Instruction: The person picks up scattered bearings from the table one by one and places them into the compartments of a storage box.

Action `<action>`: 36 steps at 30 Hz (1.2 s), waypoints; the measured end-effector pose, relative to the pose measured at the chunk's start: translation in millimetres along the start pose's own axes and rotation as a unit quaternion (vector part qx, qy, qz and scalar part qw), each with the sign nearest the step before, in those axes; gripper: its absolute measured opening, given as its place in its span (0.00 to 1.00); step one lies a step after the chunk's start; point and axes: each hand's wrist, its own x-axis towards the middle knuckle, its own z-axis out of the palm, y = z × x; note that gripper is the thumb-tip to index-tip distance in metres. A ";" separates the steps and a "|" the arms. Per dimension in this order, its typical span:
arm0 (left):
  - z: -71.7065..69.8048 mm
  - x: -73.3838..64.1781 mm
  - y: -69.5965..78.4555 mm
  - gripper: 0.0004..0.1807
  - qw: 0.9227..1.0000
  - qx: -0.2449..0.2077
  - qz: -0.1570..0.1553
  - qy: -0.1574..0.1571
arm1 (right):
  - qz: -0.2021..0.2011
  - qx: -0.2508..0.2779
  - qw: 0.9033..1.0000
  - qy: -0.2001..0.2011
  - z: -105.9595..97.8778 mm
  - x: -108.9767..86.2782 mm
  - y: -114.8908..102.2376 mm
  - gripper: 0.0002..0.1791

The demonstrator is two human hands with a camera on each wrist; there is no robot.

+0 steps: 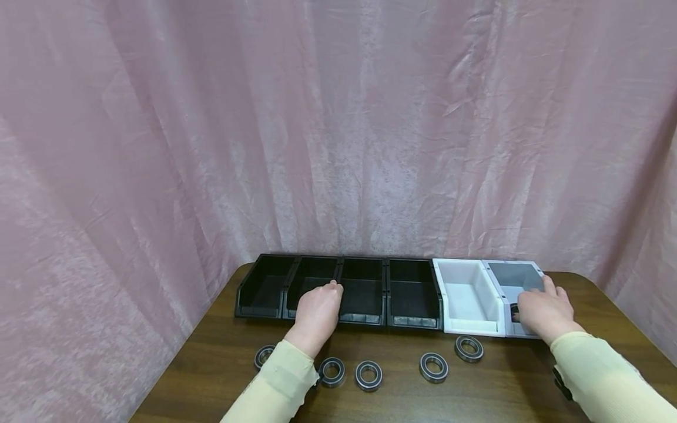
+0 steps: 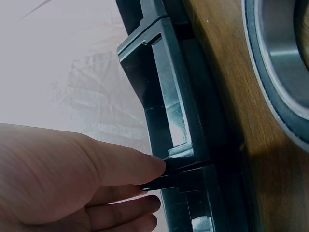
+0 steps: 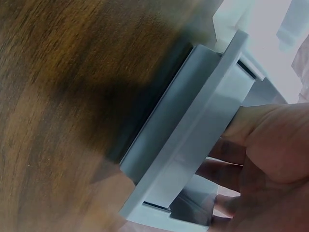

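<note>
My left hand (image 1: 319, 308) is at the front of the row of black bins (image 1: 362, 319). In the left wrist view its thumb and index finger pinch the edge where two black bins (image 2: 181, 106) meet, the other fingers loosely bent. My right hand (image 1: 547, 308) reaches into the grey bin (image 1: 520, 270) at the row's right end. A dark ring (image 1: 514, 311), seemingly a bearing, shows at its thumb side, mostly covered. The right wrist view has the thumb and fingers behind the grey bin's front wall (image 3: 193, 140), which hides what they grip.
A white bin (image 1: 468, 288) stands between the black bins and the grey one. Several ball bearings lie on the wooden table before the bins, among them one bearing (image 1: 368, 365) in the middle and another (image 1: 478, 353) near the white bin. Pink curtain (image 1: 338, 147) hangs behind.
</note>
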 end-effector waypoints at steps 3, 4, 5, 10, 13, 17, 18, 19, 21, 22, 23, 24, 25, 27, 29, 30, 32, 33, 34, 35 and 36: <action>0.4 -0.1 -0.5 0.15 1.000 0.000 0.002 0.001 | 0.001 0.001 1.000 -0.002 -1.2 0.1 -0.4 0.05; 0.8 0.0 -0.6 0.15 1.000 0.001 0.002 0.001 | 0.001 0.003 1.000 -0.003 -1.6 -0.2 -0.6 0.04; 1.0 0.1 -0.8 0.15 1.000 0.001 0.003 0.001 | 0.000 0.003 1.000 -0.003 -2.1 -0.5 -0.8 0.04; 1.2 2.0 -0.3 0.15 1.000 0.001 0.004 -0.001 | -0.001 0.006 1.000 0.002 -2.7 -3.4 -0.7 0.05; 0.6 2.7 0.2 0.15 1.000 0.001 0.003 -0.004 | -0.003 0.008 1.000 0.013 -1.8 -5.1 0.4 0.05; -1.0 2.4 0.4 0.14 1.000 -0.002 0.001 -0.007 | -0.008 0.009 0.999 0.035 1.5 -6.6 2.4 0.13; -1.8 2.2 0.3 0.14 1.000 -0.003 0.000 -0.007 | -0.009 0.010 0.999 0.041 2.7 -6.7 3.0 0.16; -2.6 1.9 0.2 0.13 1.000 -0.005 -0.001 -0.007 | -0.010 0.012 0.999 0.048 3.8 -6.7 3.4 0.20; -4.4 1.5 -0.2 0.11 1.000 -0.007 -0.002 -0.007 | -0.010 0.017 0.998 0.061 5.8 -7.1 3.8 0.26; -5.0 1.1 -0.7 0.11 1.000 -0.007 -0.002 -0.007 | -0.012 0.020 0.997 0.067 6.8 -7.5 3.6 0.29; -5.4 0.9 -1.1 0.11 1.000 -0.007 -0.002 -0.008 | -0.011 0.023 0.997 0.072 7.6 -7.9 3.3 0.31; -5.9 0.8 -1.5 0.11 1.000 -0.006 -0.001 -0.010 | -0.011 0.025 0.997 0.076 7.9 -8.6 2.9 0.32; -6.5 0.8 -1.8 0.11 1.000 -0.004 -0.001 -0.012 | -0.011 0.025 0.996 0.081 7.9 -9.2 2.4 0.33; -7.6 1.6 -2.1 0.12 1.000 -0.002 -0.001 -0.018 | -0.012 0.027 0.995 0.094 6.8 -11.9 1.2 0.33; -8.6 2.6 -1.9 0.12 1.000 -0.001 -0.002 -0.026 | -0.011 0.031 0.994 0.109 5.5 -15.4 0.2 0.33; -8.9 3.3 -1.7 0.11 1.000 -0.002 -0.003 -0.030 | -0.011 0.032 0.993 0.117 4.6 -17.6 -0.4 0.33; -9.2 4.4 -1.4 0.11 0.999 -0.007 -0.005 -0.036 | -0.012 0.037 0.991 0.128 3.1 -21.9 -1.7 0.33; -9.1 4.8 -1.3 0.10 0.999 -0.010 -0.007 -0.039 | -0.012 0.040 0.990 0.132 2.4 -24.5 -2.9 0.33; -9.0 5.1 -1.2 0.10 0.999 -0.013 -0.009 -0.042 | -0.013 0.044 0.990 0.135 1.8 -26.6 -3.5 0.33; -8.9 5.3 -1.3 0.11 0.999 -0.016 -0.011 -0.044 | -0.015 0.047 0.989 0.137 1.4 -28.8 -4.4 0.33; -9.0 5.5 -1.4 0.12 0.999 -0.019 -0.014 -0.046 | -0.018 0.048 0.989 0.141 1.1 -31.0 -5.7 0.34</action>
